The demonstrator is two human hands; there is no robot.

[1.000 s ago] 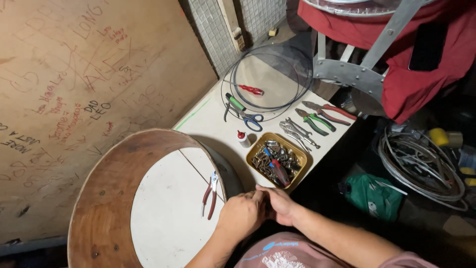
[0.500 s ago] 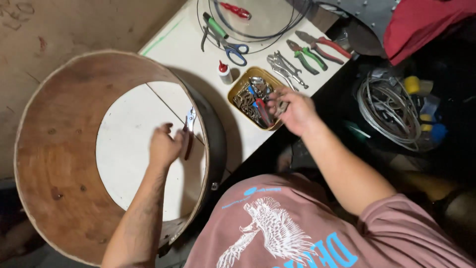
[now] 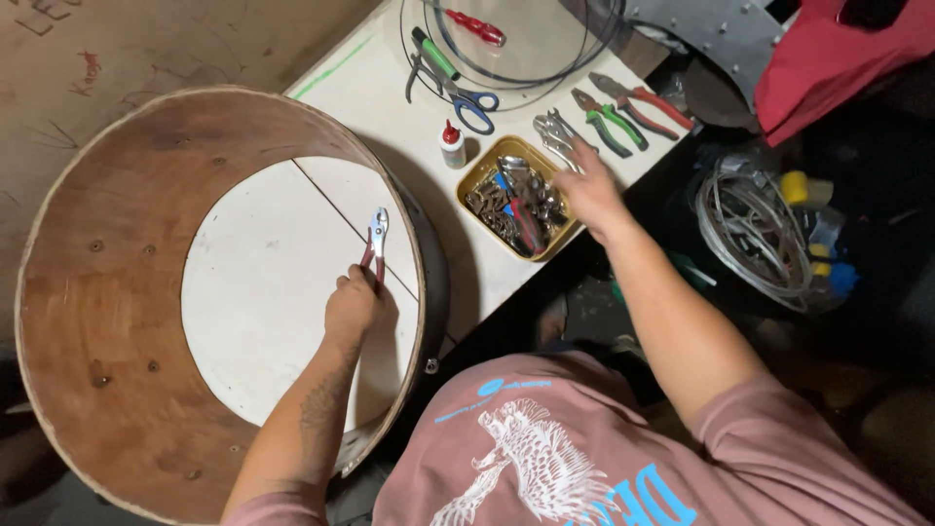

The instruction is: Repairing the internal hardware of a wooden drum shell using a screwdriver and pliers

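One package showing: a small white squeeze bottle [image 3: 453, 148] with a red cap, standing upright on the white tabletop [image 3: 390, 88] just left of the yellow tray [image 3: 484, 173] of metal parts and below the blue-handled scissors [image 3: 458, 90]. Any label on it is reading too small to make out. Faint red and dark scribbles are showing on the brown board [image 3: 88, 68] at upper left; no screens in view.

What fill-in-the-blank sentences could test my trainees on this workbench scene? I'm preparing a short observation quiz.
1. The left hand holds red-handled pliers inside the round ____ shell.
2. The right hand reaches over the ____ tray of metal parts.
3. The scissors on the table have ____ handles.

Missing words: wooden; yellow; blue
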